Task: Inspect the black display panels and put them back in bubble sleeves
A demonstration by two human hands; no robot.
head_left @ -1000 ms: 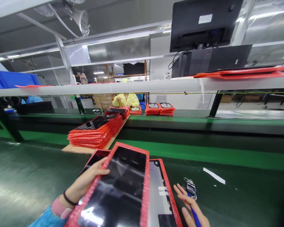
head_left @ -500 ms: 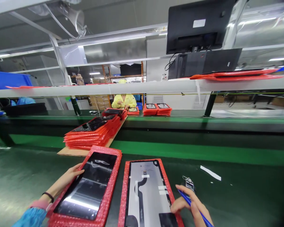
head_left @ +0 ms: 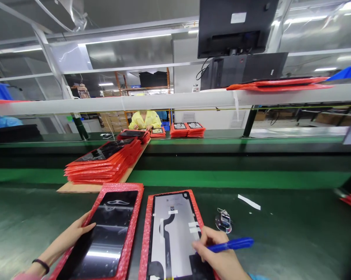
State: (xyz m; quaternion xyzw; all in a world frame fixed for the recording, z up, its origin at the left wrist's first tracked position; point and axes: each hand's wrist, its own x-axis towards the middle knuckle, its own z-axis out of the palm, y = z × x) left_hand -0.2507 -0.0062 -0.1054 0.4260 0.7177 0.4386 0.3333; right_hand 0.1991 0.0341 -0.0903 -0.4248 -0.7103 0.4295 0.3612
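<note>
My left hand (head_left: 73,234) grips the left edge of a glossy black display panel (head_left: 108,229), thumb on the glass; some fingers are hidden. The panel lies on red bubble-wrap sleeves (head_left: 131,229). Beside it, a second display panel (head_left: 179,223) lies with its silver back up, a black flex cable and pale tape strips on it, over a red bubble-wrap sleeve (head_left: 145,241). My right hand (head_left: 222,260) pinches a blue pen (head_left: 236,244) over this panel's lower right part. The pen tip is hard to make out.
A stack of red sleeves (head_left: 96,171) topped with a dark panel sits on a board (head_left: 79,188) behind. A small metal-and-clear item (head_left: 223,221) and a white strip (head_left: 249,202) lie to the right. Across the bench, a person in yellow (head_left: 145,119) works near more stacks (head_left: 188,133).
My right hand has moved left onto the silver-backed panel, and the pen has turned from pointing up-left to lying nearly level. My left hand stays at the black panel's edge. The view has shifted right.
</note>
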